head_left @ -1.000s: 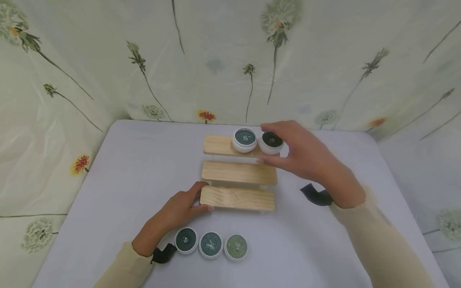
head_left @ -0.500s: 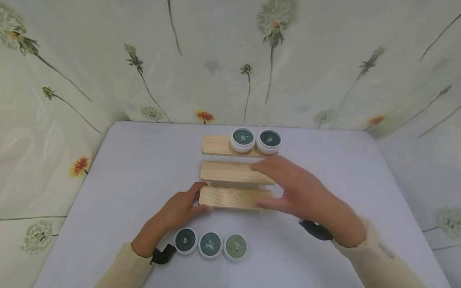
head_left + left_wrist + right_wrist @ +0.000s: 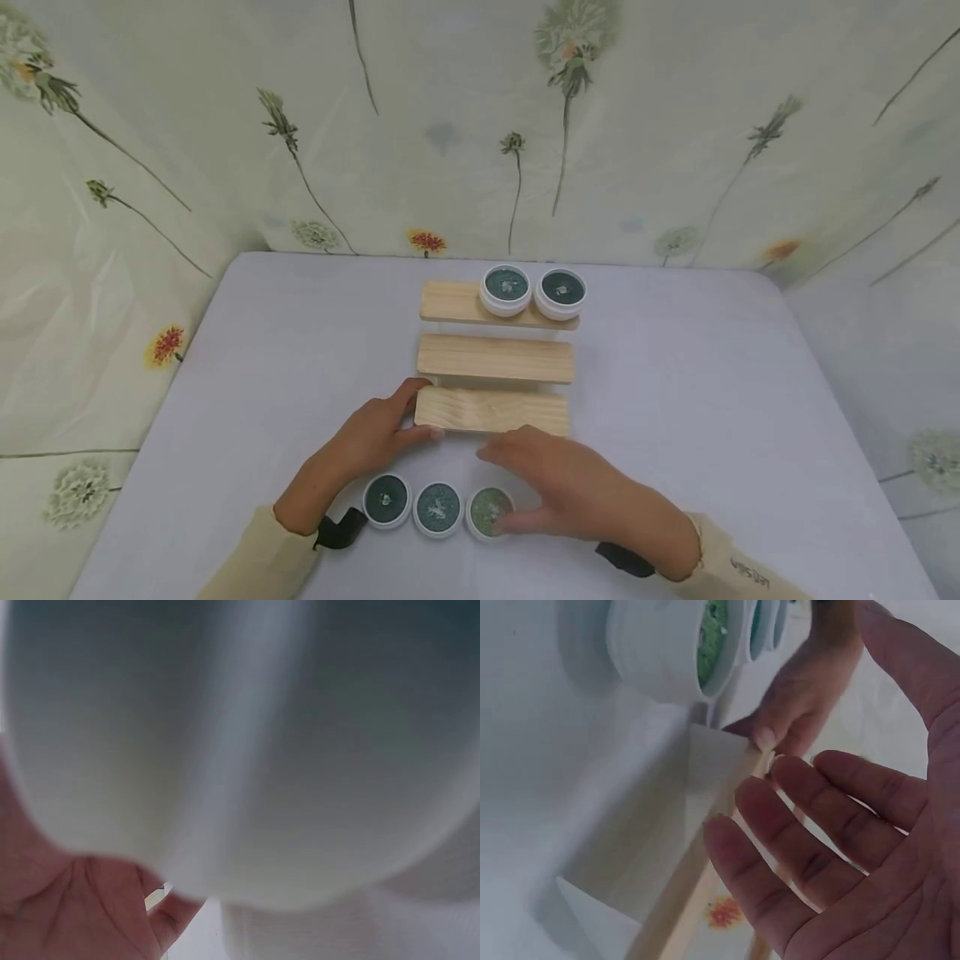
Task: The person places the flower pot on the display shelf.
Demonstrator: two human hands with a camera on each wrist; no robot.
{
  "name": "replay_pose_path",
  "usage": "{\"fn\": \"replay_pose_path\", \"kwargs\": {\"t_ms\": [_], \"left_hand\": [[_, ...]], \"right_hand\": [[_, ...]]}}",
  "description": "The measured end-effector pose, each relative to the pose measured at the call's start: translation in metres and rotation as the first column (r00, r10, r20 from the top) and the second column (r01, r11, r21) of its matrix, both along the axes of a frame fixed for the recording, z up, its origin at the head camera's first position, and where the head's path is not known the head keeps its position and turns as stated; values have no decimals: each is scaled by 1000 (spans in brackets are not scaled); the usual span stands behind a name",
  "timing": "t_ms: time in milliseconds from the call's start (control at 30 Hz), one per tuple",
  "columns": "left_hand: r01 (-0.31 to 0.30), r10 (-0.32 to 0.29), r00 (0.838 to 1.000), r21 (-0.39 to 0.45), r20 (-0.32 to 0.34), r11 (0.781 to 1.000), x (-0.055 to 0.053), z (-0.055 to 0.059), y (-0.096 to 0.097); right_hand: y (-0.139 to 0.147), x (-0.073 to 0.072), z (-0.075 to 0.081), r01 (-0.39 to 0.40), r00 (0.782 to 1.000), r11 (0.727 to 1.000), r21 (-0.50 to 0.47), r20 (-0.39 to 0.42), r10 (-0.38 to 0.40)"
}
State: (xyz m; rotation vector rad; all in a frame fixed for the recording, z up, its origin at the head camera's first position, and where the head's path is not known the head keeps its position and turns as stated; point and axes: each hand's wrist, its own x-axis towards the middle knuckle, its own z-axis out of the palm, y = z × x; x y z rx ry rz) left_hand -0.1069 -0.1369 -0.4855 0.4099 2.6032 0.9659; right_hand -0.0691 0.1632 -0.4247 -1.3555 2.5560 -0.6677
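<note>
A three-tier wooden stand is in the middle of the table. My left hand grips the left end of its lowest board, thumb at the front edge. Two white jars stand on the top board: a teal-filled jar and, right of it, a dark green-filled jar. In front of the stand is a row of a dark green jar, a grey-green jar and a light green jar. My right hand hovers at the light green jar, fingers spread; in the right wrist view they hold nothing.
The table has a white cover. A floral-patterned curtain hangs along its back and sides. In the left wrist view, blurred pale jar shapes fill most of the picture.
My right hand let go of the dark green jar on the top board, then came down toward the front row, over the light green jar. My left hand stayed on the stand.
</note>
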Motion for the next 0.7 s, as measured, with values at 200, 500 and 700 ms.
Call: {"fn": "replay_pose_path", "kwargs": {"t_ms": [200,500,700], "left_hand": [[1,-1,1000,1,-14,1000,0,-2,-1],[8,-8,1000,17,-19,1000,1,0,-1],[19,-19,999,9,-29,1000,2,0,-1]], "right_hand": [[-5,9,-17,-27,1000,997,77,-11,28],[-8,12,-26,-16,1000,992,123,0,16],[-11,15,-29,-5,1000,992,130,10,4]]}}
